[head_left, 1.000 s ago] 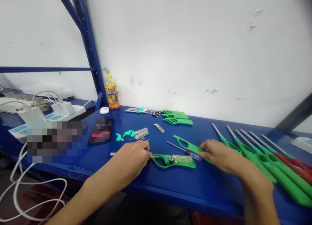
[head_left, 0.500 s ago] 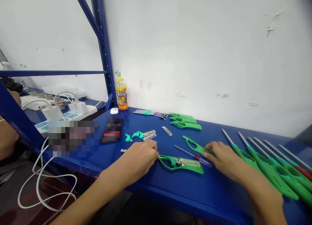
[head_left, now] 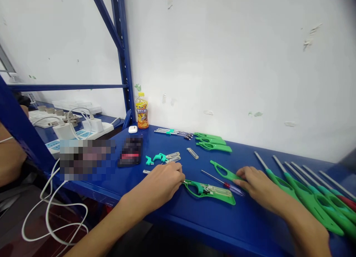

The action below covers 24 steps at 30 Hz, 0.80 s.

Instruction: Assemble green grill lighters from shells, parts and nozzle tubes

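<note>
My left hand (head_left: pixel 164 183) is closed at the narrow front end of an opened lighter body (head_left: pixel 229 200), pinching it where a bit of metal tube shows. In this green half-shell lie a teal trigger (head_left: pixel 199 188), thin wires and a clear fuel tank (head_left: pixel 221 191). My right hand (head_left: pixel 256 184) has its thumb and fingers around the wide end of a loose green shell half (head_left: pixel 221 171), which rests on the table. Between the two shells lies a screwdriver (head_left: pixel 235 189) with a red and clear handle, close below my right thumb.
Long lighters (head_left: pixel 292 184) with metal tubes lie at the right. Behind are green shell halves (head_left: pixel 214 147), metal tubes with wires (head_left: pixel 169 132), a clear tank (head_left: pixel 192 153) and teal triggers (head_left: pixel 160 157). A phone (head_left: pixel 130 151), earbud case (head_left: pixel 132 129), bottle (head_left: pixel 142 112) and power strip (head_left: pixel 105 131) are left.
The camera view has shifted slightly, so everything sits a little lower and farther right. Both hands keep nearly the same hold on the two green shells.
</note>
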Available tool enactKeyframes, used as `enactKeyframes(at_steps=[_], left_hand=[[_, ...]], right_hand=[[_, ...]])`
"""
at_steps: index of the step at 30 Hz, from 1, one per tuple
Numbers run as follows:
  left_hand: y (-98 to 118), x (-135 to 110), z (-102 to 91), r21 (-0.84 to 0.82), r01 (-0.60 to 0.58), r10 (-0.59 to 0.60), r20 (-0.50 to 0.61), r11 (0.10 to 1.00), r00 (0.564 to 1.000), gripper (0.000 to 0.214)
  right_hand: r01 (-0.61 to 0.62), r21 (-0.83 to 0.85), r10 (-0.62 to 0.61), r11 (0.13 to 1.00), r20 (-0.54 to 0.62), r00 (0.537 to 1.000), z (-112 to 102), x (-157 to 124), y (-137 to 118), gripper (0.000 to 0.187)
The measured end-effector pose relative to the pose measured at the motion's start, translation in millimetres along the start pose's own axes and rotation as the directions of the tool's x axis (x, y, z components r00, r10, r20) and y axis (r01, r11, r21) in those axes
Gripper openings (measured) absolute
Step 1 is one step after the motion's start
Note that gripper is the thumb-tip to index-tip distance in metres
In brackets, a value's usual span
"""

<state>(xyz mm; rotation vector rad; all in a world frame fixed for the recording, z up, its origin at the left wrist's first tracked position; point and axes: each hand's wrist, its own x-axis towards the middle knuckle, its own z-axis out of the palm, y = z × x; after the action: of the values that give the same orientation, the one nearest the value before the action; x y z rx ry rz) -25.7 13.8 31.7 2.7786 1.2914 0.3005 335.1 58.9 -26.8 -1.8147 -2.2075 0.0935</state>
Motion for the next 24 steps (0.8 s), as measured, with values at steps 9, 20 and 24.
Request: enactKeyframes(at_steps=[9,20,24], left_hand=[[-4.7,0.3,2.9,-0.003,-0.008,0.008,-0.015,1.0,1.0,0.023],[-4.5,1.3,2.5,0.023,-0.004,0.004,0.004,1.0,1.0,0.026],[-1.4,0.8,1.4,0.042,0.003,-0.003,0.014,0.999,1.0,0.025]], right_hand=[[-0.013,0.021,0.013,1.0,-0.019,1.0,-4.2,-1.1,-5.9,0.034],[-0.021,-0.029,0.021,0.999,-0.009,1.0,1.3,1.7,-12.0,0.02],[0.013,-0.013,-0.013,1.0,-0.027,1.0,2.1,-1.7,-10.5,0.02]])
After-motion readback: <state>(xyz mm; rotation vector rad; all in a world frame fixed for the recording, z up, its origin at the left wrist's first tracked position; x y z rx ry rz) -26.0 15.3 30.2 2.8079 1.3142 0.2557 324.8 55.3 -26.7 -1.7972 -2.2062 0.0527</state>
